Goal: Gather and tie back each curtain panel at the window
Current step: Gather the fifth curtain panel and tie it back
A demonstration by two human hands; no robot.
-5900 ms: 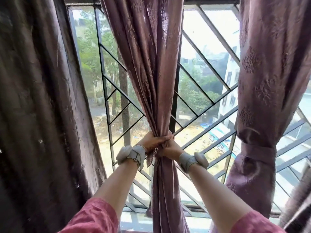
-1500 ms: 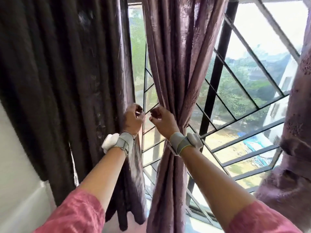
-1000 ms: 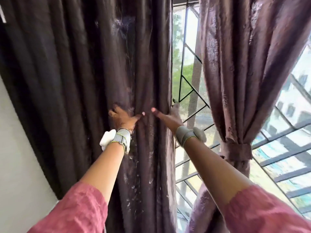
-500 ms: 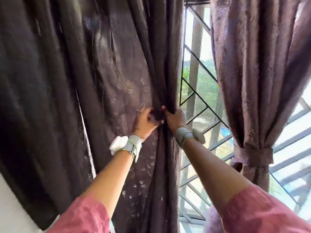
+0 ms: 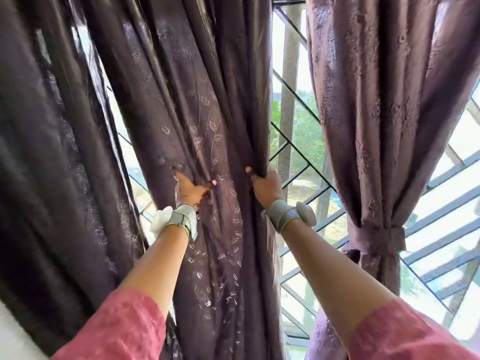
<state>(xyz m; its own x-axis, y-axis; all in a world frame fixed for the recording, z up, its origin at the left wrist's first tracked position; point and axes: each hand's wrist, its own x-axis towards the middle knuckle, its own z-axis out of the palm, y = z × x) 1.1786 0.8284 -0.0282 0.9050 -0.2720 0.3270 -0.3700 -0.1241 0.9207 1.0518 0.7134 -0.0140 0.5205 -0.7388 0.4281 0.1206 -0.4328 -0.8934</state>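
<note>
With the right hand (image 5: 266, 187) closed on the dark panel's (image 5: 197, 105) edge at 3 o'clock and the left hand (image 5: 189, 188) only spread flat against its folds at 9 o'clock, folds may slip loose, leaving the gather uneven.

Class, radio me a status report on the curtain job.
Left hand spread on dark curtain panel; right hand gripping its edge. Panel not yet tied. Lighter panel tied with band. Nothing blocking.
</note>
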